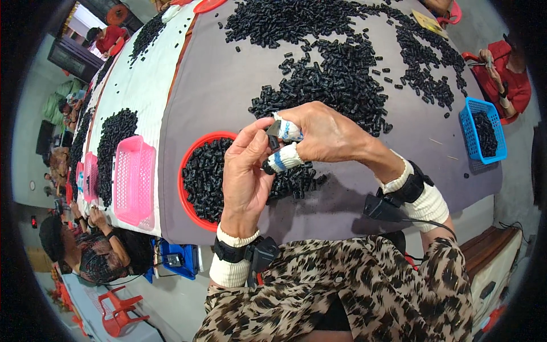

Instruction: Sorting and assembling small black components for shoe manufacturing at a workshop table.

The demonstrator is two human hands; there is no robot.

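Note:
My left hand [246, 182] pinches a small black cylindrical part [273, 141] between thumb and fingers, over the rim of a red round basin [183, 191]. Close against it is my right hand [330, 132], its thumb and forefinger wrapped in white and blue coverings. These fingers are closed by the part, around a small greyish flat thing too hidden to name. Many loose black parts [206, 176] fill the basin. More of them [296, 181] lie on the grey cloth under my hands.
Large heaps of black parts [336, 80] spread over the grey-covered table [196, 85]. A blue basket [502, 149] stands at the right edge, a pink basket [134, 211] at the left. Co-workers sit along the left side [85, 256] and at the far right [510, 85].

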